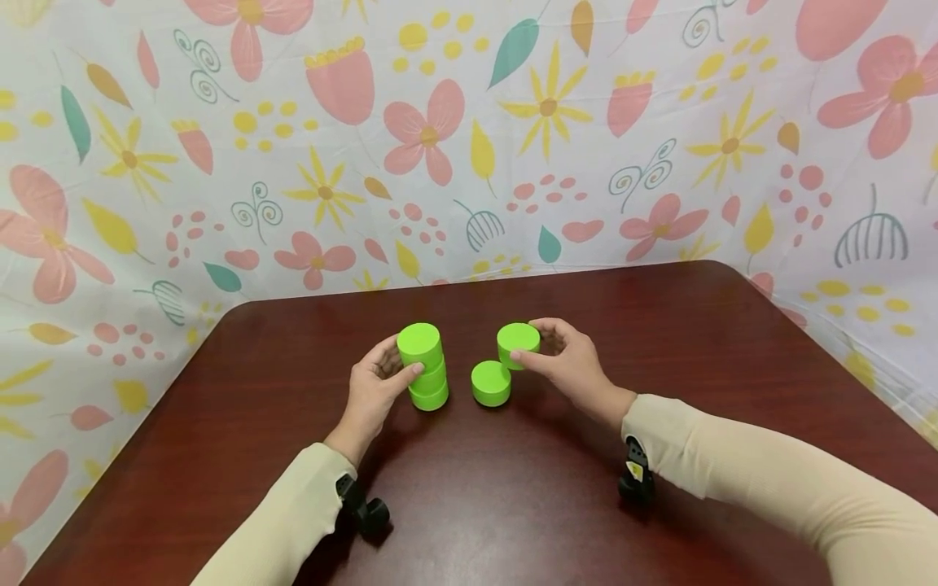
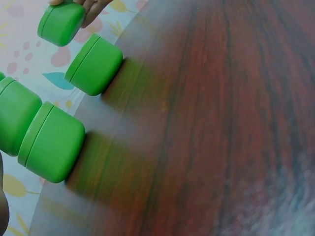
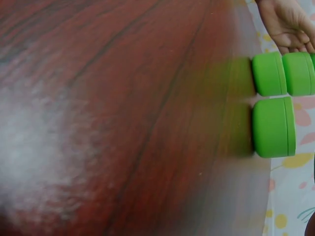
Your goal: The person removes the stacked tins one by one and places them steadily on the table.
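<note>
Sleeves (image 1: 293,521) come in low from the near edge, a small dark camera strapped under each wrist, and both hands are out over the dark wood table (image 1: 469,505). Left hand (image 1: 374,391) is wrapped around a stack (image 1: 425,368) of green pucks, thumb pressed across the front, fingers curled behind it. I count three in that stack, standing upright, though the joints between them are hard to read from the head view. In the left wrist view the bottom puck of the stack (image 2: 51,142) sits flat on the wood.

Right hand (image 1: 567,358) pinches a lifted puck (image 1: 518,345), thumb on the near side, fingers curled around the far side; it looks clear of the table, just above and behind a loose puck (image 1: 491,383). That loose one lies flat on the table between the two hands, just beside the stack, and nothing touches it. The right wrist view shows it (image 3: 273,127) alone on the wood, next to the stack's base.

So, as I judge it: three stacked and steadied, a fourth in the air and near the tower, a fifth waiting. Two pucks left to go on top if the tower is the aim.

Flowered cloth (image 1: 469,138) hangs behind the table.
</note>
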A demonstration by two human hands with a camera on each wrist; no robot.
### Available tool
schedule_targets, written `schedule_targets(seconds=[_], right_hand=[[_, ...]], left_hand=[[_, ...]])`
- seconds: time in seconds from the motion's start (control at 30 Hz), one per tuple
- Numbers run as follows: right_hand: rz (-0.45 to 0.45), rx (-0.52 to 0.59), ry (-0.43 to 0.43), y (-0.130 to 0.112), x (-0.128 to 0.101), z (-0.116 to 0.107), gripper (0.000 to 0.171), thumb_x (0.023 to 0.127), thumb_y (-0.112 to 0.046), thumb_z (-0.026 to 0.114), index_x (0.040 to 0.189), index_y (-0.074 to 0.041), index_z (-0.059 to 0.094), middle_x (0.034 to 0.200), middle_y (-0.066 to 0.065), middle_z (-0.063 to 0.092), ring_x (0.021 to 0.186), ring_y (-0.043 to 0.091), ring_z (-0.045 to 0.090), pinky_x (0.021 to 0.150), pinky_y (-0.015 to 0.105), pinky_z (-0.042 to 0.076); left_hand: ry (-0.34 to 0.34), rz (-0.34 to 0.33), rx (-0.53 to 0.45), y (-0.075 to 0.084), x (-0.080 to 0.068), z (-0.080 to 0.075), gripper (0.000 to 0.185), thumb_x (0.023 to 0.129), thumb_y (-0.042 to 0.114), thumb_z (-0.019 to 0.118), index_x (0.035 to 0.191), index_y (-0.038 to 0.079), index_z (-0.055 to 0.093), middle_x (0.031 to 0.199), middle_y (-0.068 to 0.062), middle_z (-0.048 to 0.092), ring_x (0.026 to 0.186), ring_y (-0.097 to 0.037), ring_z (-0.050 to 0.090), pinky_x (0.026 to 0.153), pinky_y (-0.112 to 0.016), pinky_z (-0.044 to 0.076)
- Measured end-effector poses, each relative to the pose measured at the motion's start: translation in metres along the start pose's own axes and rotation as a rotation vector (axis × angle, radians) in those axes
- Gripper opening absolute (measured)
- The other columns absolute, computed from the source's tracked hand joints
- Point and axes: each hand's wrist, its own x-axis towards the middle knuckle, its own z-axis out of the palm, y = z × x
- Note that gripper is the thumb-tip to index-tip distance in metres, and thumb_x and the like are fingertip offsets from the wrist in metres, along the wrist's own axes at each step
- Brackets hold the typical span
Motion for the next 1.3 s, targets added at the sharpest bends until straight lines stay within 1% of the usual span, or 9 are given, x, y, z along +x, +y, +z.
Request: schedule_targets(seconds=[0.13, 0.3, 0.43, 0.57, 0.63, 0.8, 1.1, 1.3], right_hand=[[-0.003, 0.015, 0.006, 0.004, -0.001, -0.002, 0.048, 0.075, -0.015, 0.077, 0.117, -0.005, 0.056, 0.108, 0.012, 0.062, 0.091, 0.012, 0.058, 0.076, 0.02, 0.048], [0.0, 0.014, 0.004, 0.008, -0.002, -0.004, 0.049, 0.076, -0.015, 0.077, 0.118, -0.004, 0.055, 0.11, 0.012, 0.062, 0.093, 0.013, 0.058, 0.077, 0.018, 0.047], [0.01, 0.014, 0.008, 0.01, -0.003, -0.004, 0.05, 0.076, -0.014, 0.076, 0.12, -0.003, 0.054, 0.113, 0.014, 0.061, 0.097, 0.014, 0.058, 0.081, 0.016, 0.046], [0.019, -0.001, 0.01, 0.013, -0.006, -0.006, 0.05, 0.076, -0.015, 0.076, 0.12, -0.002, 0.054, 0.113, 0.015, 0.061, 0.099, 0.014, 0.057, 0.085, 0.019, 0.045], [0.025, -0.011, 0.01, 0.014, -0.007, -0.007, 0.05, 0.076, -0.015, 0.076, 0.119, -0.002, 0.054, 0.112, 0.015, 0.061, 0.098, 0.015, 0.057, 0.084, 0.019, 0.046], [0.05, -0.02, 0.01, 0.02, -0.011, -0.008, 0.051, 0.076, -0.015, 0.077, 0.119, -0.002, 0.054, 0.113, 0.015, 0.061, 0.098, 0.018, 0.058, 0.079, 0.015, 0.046], [0.087, -0.009, 0.002, 0.025, -0.014, -0.008, 0.05, 0.076, -0.012, 0.076, 0.12, -0.001, 0.053, 0.113, 0.016, 0.06, 0.093, 0.014, 0.058, 0.076, 0.015, 0.046], [0.096, -0.021, 0.003, 0.028, -0.017, -0.006, 0.051, 0.075, -0.011, 0.076, 0.119, 0.0, 0.053, 0.112, 0.016, 0.06, 0.094, 0.016, 0.058, 0.075, 0.015, 0.046]], left_hand=[[-0.002, -0.004, 0.0, 0.0, 0.001, 0.0, 0.048, 0.078, -0.002, 0.071, 0.124, 0.001, 0.056, 0.102, 0.011, 0.066, 0.097, -0.009, 0.062, 0.088, -0.025, 0.047], [0.001, -0.004, -0.002, 0.0, 0.0, 0.0, 0.048, 0.079, -0.003, 0.07, 0.124, 0.001, 0.055, 0.1, 0.014, 0.067, 0.097, -0.008, 0.062, 0.087, -0.024, 0.047], [-0.005, -0.001, -0.002, 0.0, 0.001, 0.0, 0.049, 0.079, -0.003, 0.069, 0.125, 0.001, 0.054, 0.1, 0.016, 0.067, 0.097, -0.008, 0.062, 0.087, -0.024, 0.047], [-0.005, -0.004, -0.006, 0.0, 0.001, 0.0, 0.048, 0.079, -0.003, 0.069, 0.125, 0.001, 0.055, 0.1, 0.015, 0.067, 0.097, -0.008, 0.062, 0.087, -0.024, 0.048], [-0.003, -0.005, -0.009, 0.0, 0.0, 0.0, 0.048, 0.079, -0.003, 0.069, 0.125, 0.001, 0.055, 0.1, 0.014, 0.067, 0.097, -0.009, 0.062, 0.087, -0.024, 0.048], [0.006, -0.012, -0.008, -0.001, 0.0, 0.001, 0.048, 0.078, -0.004, 0.07, 0.124, 0.001, 0.055, 0.099, 0.013, 0.067, 0.096, -0.009, 0.062, 0.086, -0.024, 0.048], [0.013, -0.011, -0.02, -0.001, 0.0, 0.002, 0.048, 0.078, -0.005, 0.07, 0.124, 0.0, 0.055, 0.099, 0.012, 0.067, 0.095, -0.009, 0.062, 0.085, -0.024, 0.048], [0.014, -0.016, -0.015, -0.002, 0.0, 0.0, 0.048, 0.078, -0.004, 0.07, 0.123, 0.0, 0.055, 0.099, 0.012, 0.067, 0.095, -0.009, 0.062, 0.086, -0.024, 0.048]])
